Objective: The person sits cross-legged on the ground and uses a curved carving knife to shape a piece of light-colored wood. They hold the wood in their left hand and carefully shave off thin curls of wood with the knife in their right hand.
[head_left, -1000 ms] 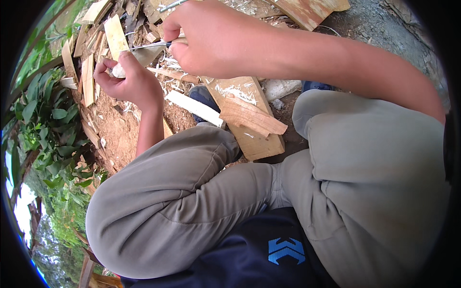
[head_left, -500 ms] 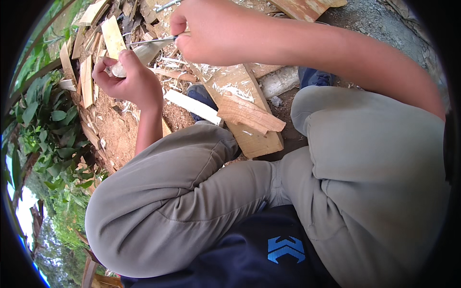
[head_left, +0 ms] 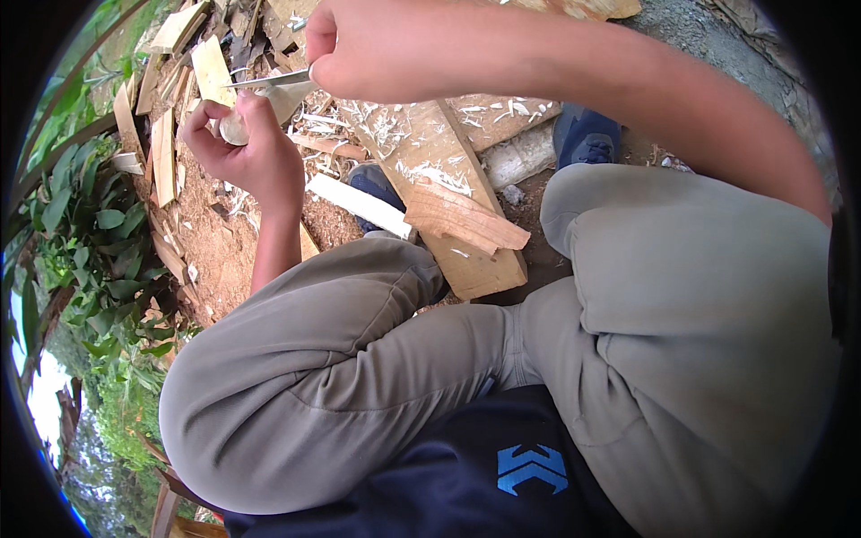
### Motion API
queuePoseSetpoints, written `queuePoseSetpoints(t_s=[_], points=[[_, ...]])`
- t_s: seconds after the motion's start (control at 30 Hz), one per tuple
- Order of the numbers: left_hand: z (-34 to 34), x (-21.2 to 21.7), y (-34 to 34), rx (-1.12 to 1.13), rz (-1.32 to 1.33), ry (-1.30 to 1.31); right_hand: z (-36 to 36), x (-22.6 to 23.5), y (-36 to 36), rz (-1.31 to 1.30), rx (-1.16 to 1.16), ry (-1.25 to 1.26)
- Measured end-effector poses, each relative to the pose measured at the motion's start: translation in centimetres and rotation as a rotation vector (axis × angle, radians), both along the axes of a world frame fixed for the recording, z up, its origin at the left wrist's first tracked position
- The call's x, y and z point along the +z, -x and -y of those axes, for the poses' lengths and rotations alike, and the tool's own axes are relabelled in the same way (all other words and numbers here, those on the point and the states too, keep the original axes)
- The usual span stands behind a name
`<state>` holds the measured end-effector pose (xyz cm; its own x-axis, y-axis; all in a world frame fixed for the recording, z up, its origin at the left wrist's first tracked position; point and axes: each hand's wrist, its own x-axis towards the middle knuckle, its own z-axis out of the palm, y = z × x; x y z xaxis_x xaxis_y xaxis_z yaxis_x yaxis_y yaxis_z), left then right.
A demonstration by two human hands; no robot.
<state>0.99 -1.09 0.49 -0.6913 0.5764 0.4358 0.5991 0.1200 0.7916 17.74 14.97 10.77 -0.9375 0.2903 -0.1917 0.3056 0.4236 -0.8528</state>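
Wood piece (head_left: pixel 235 128) being carved is small, pale and rounded, and only a bit of it peeks out of the fist that holds it. It sits up near the top left of the view, above the sawdust ground (head_left: pixel 224 247).

Going from big to small: the person sits low with bent knees in grey-green trousers (head_left: pixel 359 359), and a dark blue shirt (head_left: pixel 466 466) shows at the bottom. A thick plank (head_left: pixel 448 188) lies on the ground between the knees. It is light brown and has many thin white shavings (head_left: pixel 430 170) on top. A broken reddish strip of wood (head_left: pixel 466 220) lies across it. A white flat stick (head_left: pixel 359 202) rests beside the plank, touching a blue shoe (head_left: pixel 377 184). Another blue shoe (head_left: pixel 587 139) is on the other side. More cut boards (head_left: pixel 170 134) are piled at the top left, next to green leaves (head_left: pixel 90 242).

The left hand (head_left: pixel 242 148) is curled tight around the small wood piece, thumb and fingers pressed on it. The right hand (head_left: pixel 377 49) is closed around a knife (head_left: pixel 269 81). The handle is hidden inside the fist. The thin shiny blade sticks out to the left and its tip is right at the wood piece, just above the left thumb.
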Motion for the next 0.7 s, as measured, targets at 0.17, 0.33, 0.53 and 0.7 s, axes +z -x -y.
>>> queuePoseSetpoints(t_s=[0.17, 0.33, 0.53, 0.7], points=[[-0.4, 0.1, -0.3, -0.002, -0.165, -0.011, 1.2, -1.1, 0.1, -0.045, -0.165, 0.097], [-1.0, 1.1, -2.0, -0.013, 0.081, -0.147, 0.8, 1.0, 0.1, 0.11, -0.166, 0.214], [-0.1, 0.3, -0.9, 0.013, -0.056, -0.029, 1.4, -1.7, -0.3, 0.036, -0.135, 0.155], [-0.4, 0.3, -0.7, 0.068, -0.047, -0.014, 2.9, -4.4, -0.5, -0.019, -0.221, -0.024]])
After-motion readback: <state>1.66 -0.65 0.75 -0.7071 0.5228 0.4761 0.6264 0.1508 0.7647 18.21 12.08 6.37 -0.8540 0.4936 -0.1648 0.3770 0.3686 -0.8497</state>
